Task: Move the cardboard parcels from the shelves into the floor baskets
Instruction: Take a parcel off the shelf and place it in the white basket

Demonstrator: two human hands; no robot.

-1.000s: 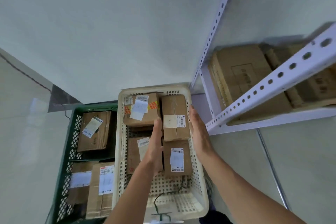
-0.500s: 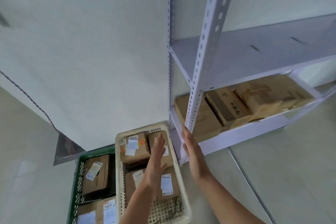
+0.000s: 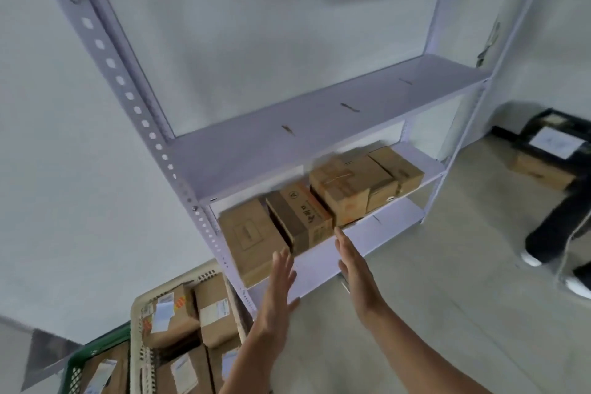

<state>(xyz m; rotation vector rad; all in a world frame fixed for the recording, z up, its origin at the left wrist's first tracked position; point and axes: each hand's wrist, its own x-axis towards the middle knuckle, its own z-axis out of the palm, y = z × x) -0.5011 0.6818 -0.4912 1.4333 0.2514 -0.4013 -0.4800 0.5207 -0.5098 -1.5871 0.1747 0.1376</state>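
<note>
- The brown cardboard parcels (image 3: 307, 217) sit in a row on the lower white metal shelf (image 3: 323, 261) of the rack, side by side and touching, each with its long axis running front to back and a short end facing outward.
- The middle box with the dark tape band (image 3: 299, 219) lies between the two hands and looks like the next one to be taken.
- The left hand (image 3: 278, 289) and the right hand (image 3: 355, 269) are both empty, fingers straight, palms facing each other and spread wide, just short of the shelf edge.
- A second ago the same hands were down at the cream plastic floor basket (image 3: 136, 329); now they have risen to the shelf, so one delivery seems finished and a new pick is starting.
- The cream basket already holds several labelled parcels, and the green plastic basket (image 3: 75, 368) beside it holds more.
- The upper shelf (image 3: 319, 118) is bare.
- Another person's dark trouser legs (image 3: 556, 227) stand at far right.
</note>
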